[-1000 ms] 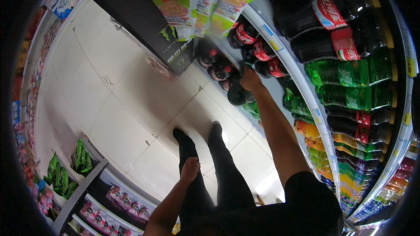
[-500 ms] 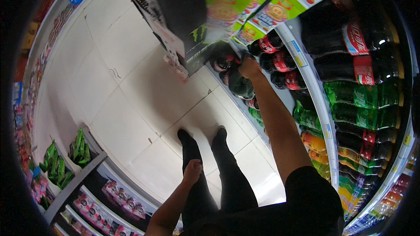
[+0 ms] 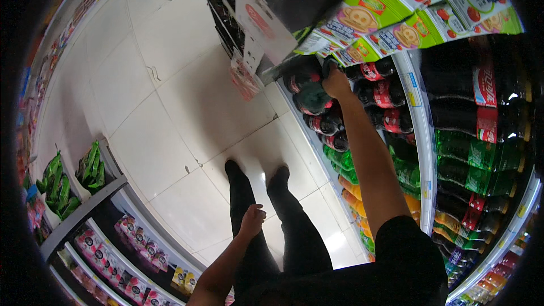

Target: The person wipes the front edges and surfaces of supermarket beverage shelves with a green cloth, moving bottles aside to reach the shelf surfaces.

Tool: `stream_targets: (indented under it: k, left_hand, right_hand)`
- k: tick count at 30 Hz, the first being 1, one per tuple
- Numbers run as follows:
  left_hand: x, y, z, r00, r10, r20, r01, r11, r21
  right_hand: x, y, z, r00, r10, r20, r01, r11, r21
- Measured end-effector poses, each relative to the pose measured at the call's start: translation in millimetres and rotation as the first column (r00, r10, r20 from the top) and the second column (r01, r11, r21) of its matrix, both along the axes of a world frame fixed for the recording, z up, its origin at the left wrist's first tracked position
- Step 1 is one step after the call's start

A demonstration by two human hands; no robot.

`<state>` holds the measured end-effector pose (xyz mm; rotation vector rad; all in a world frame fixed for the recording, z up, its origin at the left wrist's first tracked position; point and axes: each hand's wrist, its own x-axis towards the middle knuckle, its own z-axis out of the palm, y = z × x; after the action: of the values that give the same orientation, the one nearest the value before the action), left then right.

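Observation:
My right hand (image 3: 336,82) reaches forward over the lower drinks shelf, closed around a dark handle-like piece. Below and left of it a dark green, rounded soft-looking thing (image 3: 315,98), like a duster head, lies over cola bottles; its join to the handle is hard to make out. Cola bottles with red labels (image 3: 384,94) lie on their sides just right of the hand. My left hand (image 3: 252,221) hangs in front of my left thigh, its fingers loosely curled, with nothing visible in them.
Green snack packets (image 3: 391,34) hang above the right hand, beside a dark display stand with a white panel (image 3: 262,22). Large bottles (image 3: 481,150) fill the upper shelf at right. Low shelves with pink packs (image 3: 102,255) stand at lower left, and a tiled floor (image 3: 164,119) lies between.
The shelves and hanging packets have shifted right and down in view. The dark green thing has moved from below the right hand to its left, over the bottles. The left hand stays low.

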<state>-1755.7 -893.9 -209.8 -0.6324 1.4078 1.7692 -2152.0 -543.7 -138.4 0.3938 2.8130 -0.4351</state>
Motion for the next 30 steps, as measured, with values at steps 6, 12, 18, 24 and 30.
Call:
stream_targets:
  k: [6,12,18,24,30]
  left_hand:
    - [8,0,-7,0.999,-0.003,-0.052,0.0,0.998,-0.06]
    - [-14,0,10,0.999,0.021,-0.032,-0.024,0.996,-0.084]
    - [-14,-10,6,0.996,-0.036,-0.083,0.027,0.993,-0.116]
    - [-128,34,55,0.727,-0.428,-0.537,0.161,0.866,-0.473]
    - [-305,157,59,0.277,-0.321,-0.906,0.159,0.945,-0.286]
  right_hand:
    - [-49,-31,4,0.949,0.13,0.286,-0.178,0.972,0.15]
    - [-50,3,-55,0.927,0.322,-0.19,-0.262,0.922,0.287]
    - [-55,-9,-4,0.929,0.124,0.349,-0.214,0.949,0.23]
    - [15,-5,24,0.998,0.035,0.052,-0.041,0.992,0.122]
    - [72,3,21,0.984,-0.064,-0.167,0.077,0.994,0.075]
